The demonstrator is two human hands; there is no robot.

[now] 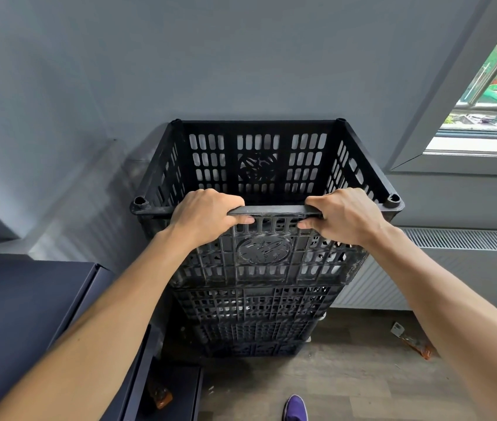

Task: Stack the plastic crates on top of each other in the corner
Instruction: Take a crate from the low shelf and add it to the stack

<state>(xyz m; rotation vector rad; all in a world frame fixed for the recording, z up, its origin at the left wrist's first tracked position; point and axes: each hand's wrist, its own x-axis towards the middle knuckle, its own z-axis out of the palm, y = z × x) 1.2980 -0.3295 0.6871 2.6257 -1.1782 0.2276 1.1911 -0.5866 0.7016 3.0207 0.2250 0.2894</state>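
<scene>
A black slotted plastic crate [259,159] sits on top of a stack of several like crates [256,317] against the grey wall. Its open top faces me and it looks empty. My left hand [207,217] grips the near rim left of centre, fingers curled over the edge. My right hand [344,214] grips the same rim right of centre, thumb on top and fingers hooked below. The lowest crates of the stack stand on the wooden floor.
A dark blue cabinet [28,314] stands close on the left. A white radiator [423,268] runs along the wall on the right under a window [490,86]. Small debris [411,341] lies on the floor. A purple shoe [295,408] shows at the bottom.
</scene>
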